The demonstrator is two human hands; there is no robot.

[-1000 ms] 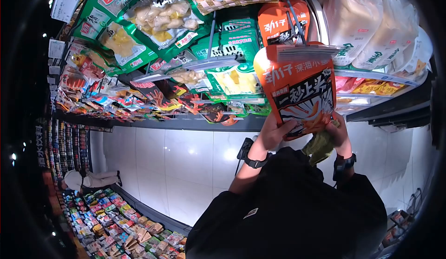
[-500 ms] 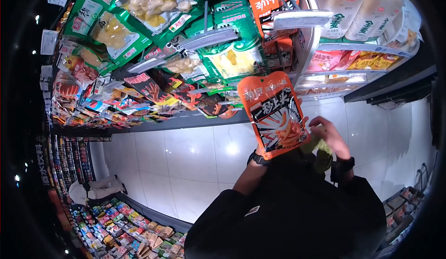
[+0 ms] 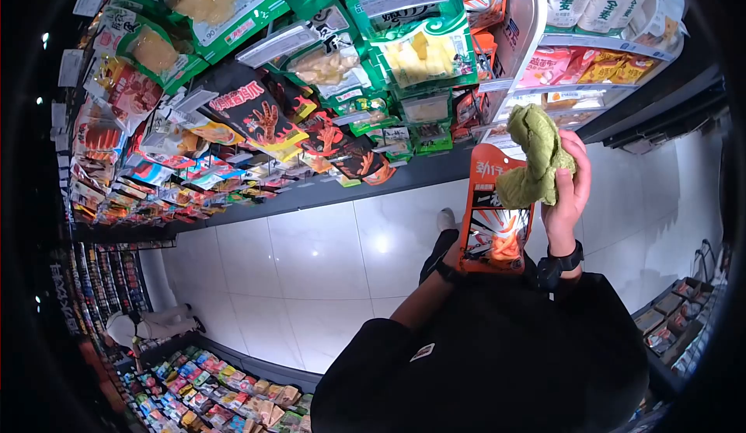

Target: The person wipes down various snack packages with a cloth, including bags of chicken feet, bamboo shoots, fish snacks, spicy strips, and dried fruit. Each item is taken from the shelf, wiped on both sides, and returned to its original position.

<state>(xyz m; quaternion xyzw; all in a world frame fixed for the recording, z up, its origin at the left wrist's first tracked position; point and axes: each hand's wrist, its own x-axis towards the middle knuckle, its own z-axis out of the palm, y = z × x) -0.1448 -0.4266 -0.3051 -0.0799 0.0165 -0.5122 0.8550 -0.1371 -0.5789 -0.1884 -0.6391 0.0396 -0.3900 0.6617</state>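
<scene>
In my right hand is a crumpled olive-green cloth, gripped between thumb and fingers. The cloth hangs in front of the upper right part of an orange snack packet and overlaps it in this view. The packet stands upright with its printed front towards me, showing orange-red strips of food and a black panel with white characters. My left hand is behind the packet and holds it; its fingers are hidden. Each wrist wears a black band.
Hanging racks of green snack bags and dark packets fill the upper left. White shelves with bread stand at the upper right. A person in light clothes is at the lower left, near a display of packets. Pale tiles cover the floor.
The right hand and cloth have risen from beside the packet's lower edge to in front of its upper part. The packet has moved right and down, and the view has shifted.
</scene>
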